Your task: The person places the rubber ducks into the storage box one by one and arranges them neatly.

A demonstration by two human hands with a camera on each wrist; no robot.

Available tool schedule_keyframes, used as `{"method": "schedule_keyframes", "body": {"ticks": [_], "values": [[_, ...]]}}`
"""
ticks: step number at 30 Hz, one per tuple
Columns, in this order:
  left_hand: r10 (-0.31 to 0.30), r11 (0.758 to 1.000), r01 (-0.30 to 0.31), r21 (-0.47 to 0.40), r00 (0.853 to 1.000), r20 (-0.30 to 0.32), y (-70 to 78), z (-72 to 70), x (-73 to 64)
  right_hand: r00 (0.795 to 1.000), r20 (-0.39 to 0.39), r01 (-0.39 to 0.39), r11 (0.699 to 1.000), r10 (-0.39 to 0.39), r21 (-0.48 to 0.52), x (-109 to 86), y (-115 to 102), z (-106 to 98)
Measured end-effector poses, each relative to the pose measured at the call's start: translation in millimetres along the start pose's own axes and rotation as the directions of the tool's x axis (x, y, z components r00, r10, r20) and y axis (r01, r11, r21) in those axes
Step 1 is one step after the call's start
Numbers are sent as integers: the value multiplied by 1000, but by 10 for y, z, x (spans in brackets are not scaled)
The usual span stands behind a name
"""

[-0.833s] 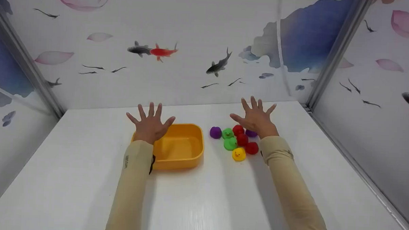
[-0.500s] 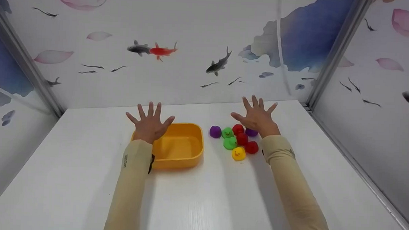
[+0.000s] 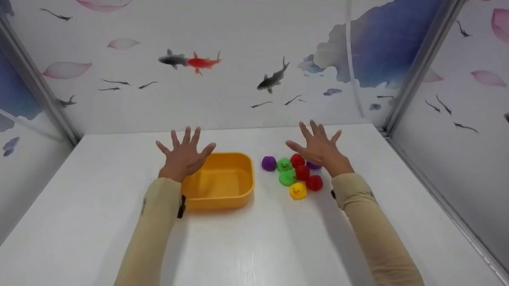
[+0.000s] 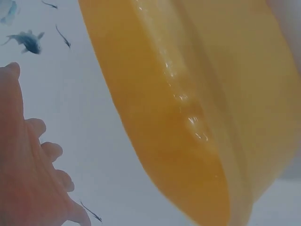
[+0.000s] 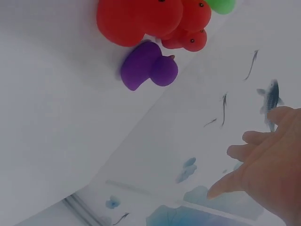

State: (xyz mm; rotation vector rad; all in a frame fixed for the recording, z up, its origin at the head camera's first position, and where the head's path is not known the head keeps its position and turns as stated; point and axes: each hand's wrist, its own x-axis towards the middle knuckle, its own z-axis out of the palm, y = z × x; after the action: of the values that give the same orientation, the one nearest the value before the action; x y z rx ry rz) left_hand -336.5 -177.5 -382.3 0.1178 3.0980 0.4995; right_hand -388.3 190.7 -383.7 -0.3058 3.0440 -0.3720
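My left hand (image 3: 182, 157) is spread wide above the left side of a yellow-orange plastic basin (image 3: 222, 203), hiding part of its rim. Nothing is in its fingers, and the left wrist view shows it apart from the basin wall (image 4: 221, 94). Fingers splayed, my right hand (image 3: 322, 151) hovers over the far right of a cluster of rubber ducks and holds nothing. The group has a yellow duck (image 3: 298, 190), green ducks (image 3: 287, 177), red ducks (image 3: 314, 183) and a purple duck (image 3: 269, 163). Another purple duck (image 5: 162, 70), partly covered in the head view, shows in the right wrist view.
The basin and ducks stand on a white table (image 3: 251, 248). Behind it rises a white panel (image 3: 230, 104) printed with fish and petals, with side panels at left and right. Metal posts (image 3: 418, 68) join the panels at the corners.
Both forearms have shifted slightly outward, the left to the left and the right to the right. The hands stay spread, and the basin and ducks keep their places.
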Motion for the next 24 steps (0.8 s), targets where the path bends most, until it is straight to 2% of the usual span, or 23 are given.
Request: {"method": "schedule_keyframes", "body": {"ticks": [7,11,14,19,24], "values": [[61,992,-63,-113,998,-16,18,-5,-102,999,-15,44,991,-43,129,-106,-79,-23],[58,979,-62,-196,998,-25,-8,4,-189,998,-27,58,973,-53,225,-177,-94,-19],[43,955,-47,-294,999,-21,-64,-10,-271,998,-36,64,952,-55,298,-246,-77,-13],[10,900,-13,-435,1000,-8,-199,-63,-463,997,-52,66,905,-48,421,-375,-3,33],[-11,859,6,-512,1000,-8,-340,-65,-638,994,-108,81,821,-24,565,-474,102,121]]}}
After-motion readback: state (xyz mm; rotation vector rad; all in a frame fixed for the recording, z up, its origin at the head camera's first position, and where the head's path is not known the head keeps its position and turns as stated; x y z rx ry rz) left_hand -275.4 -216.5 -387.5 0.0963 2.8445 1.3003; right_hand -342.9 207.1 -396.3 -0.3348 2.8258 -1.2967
